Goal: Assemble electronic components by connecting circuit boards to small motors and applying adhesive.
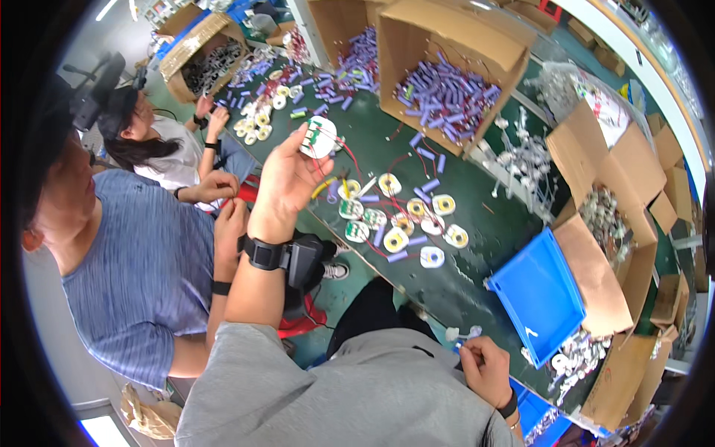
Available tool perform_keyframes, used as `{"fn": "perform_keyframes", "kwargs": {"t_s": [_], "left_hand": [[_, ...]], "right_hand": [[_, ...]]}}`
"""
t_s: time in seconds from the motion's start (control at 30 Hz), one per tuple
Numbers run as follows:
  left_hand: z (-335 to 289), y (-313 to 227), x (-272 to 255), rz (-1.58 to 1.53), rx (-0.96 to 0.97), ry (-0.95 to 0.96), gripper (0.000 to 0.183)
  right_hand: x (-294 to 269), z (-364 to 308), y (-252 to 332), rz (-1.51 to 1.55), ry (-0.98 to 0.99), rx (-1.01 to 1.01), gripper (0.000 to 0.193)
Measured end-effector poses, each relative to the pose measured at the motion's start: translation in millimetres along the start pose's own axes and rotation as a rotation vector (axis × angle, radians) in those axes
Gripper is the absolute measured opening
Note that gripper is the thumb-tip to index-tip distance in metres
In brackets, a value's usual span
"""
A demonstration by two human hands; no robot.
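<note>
Raised over the near-left edge of the green workbench (477, 216), my left hand (281, 179) holds a round white plastic housing (320, 138) between thumb and fingers. A green circuit board shows on the housing, and red wires hang from it. My right hand (487, 370) is low at the right, by the bench edge, with its fingers curled in. A small whitish plastic part (453, 334) shows at its fingertips; its exact kind is unclear. Between the hands lie several similar white housings (395, 239), some with yellow rings, some with green boards, among purple cylindrical cells (398, 255) with red wires.
A cardboard box (456, 37) full of purple cells stands at the back. At right are a blue tray (538, 287), loose white parts (577, 361) and an open carton (633, 216). Two people sit to my left; the nearer wears a blue shirt (141, 253). Yellow-handled pliers (323, 187) lie near my left hand.
</note>
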State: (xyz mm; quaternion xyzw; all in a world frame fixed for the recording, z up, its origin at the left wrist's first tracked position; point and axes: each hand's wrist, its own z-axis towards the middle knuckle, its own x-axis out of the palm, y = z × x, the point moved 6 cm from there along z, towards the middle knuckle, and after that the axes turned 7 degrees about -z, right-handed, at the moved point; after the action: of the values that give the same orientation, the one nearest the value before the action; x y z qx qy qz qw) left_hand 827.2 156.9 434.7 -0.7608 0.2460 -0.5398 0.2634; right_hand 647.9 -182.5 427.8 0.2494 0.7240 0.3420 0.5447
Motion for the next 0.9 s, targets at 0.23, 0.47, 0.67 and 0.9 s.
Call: {"fn": "perform_keyframes", "kwargs": {"t_s": [0.23, 0.47, 0.67, 0.9], "left_hand": [[-23.7, 76.9, -24.4, 0.085, -0.197, -0.180, 0.020], [-30.7, 130.3, -40.3, -0.076, -0.342, -0.146, 0.019], [4.2, 181.9, -160.4, 0.031, -0.263, -0.497, 0.020], [19.3, 169.9, -178.8, 0.516, -0.215, -0.584, 0.026]], "right_hand": [[3.8, -16.0, -19.1, 0.028, 0.065, 0.040, 0.007], [0.8, -13.0, -28.2, 0.027, 0.049, 0.043, 0.007], [9.5, 0.0, -33.9, 0.029, 0.074, 0.060, 0.007], [18.2, 7.6, -36.9, 0.059, 0.080, 0.151, 0.008]]}}
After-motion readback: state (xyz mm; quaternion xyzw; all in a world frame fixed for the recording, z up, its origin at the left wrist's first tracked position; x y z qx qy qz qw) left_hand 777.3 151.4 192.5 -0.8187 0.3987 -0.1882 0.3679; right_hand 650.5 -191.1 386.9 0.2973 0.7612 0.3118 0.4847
